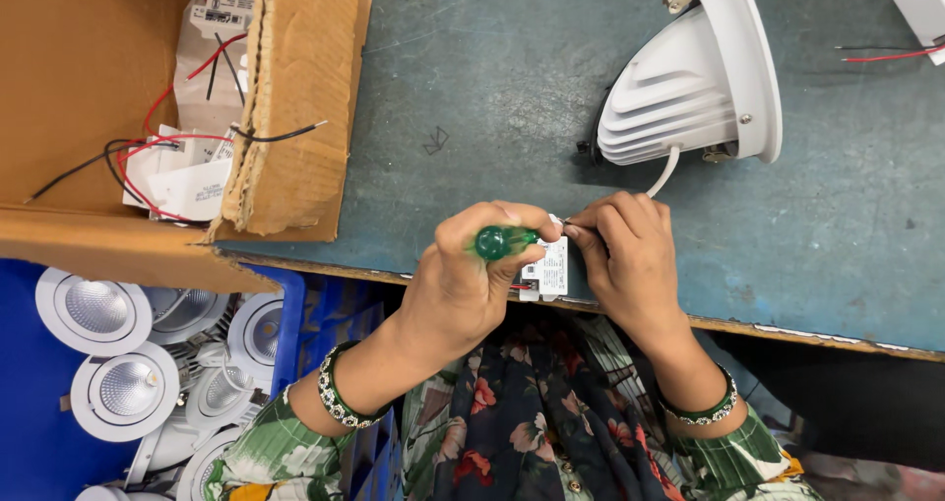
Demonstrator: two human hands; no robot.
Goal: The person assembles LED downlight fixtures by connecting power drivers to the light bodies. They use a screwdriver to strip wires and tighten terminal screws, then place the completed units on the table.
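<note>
Screwdriver (504, 241) with a green handle sits in the left hand (463, 284), fist closed tight around it, tip aimed across at a small white driver box (549, 270). That box is right at the near edge of the bench (492, 97), sort of wedged between both hands. Right hand (630, 260) has a pinching grip on the thin wire ends at the box's top corner, fingers curled in close, touching the box. Can't really see the screwdriver tip, the fingers hide it.

A white cable (664, 171) runs from just above the right hand up to a white downlight (694, 83) lying on its side on the blue-green bench, finned back facing the hands.

Off to the left there's a cardboard box (295, 88) on the bench with more white driver units (197, 171) and red and black wires in it. Below that, a blue crate (30, 403) holds a bunch of round white downlights. Another white unit (920, 9) with a red wire pokes in at the top right corner. Both wrists have green bangles, sleeves are a floral print.
</note>
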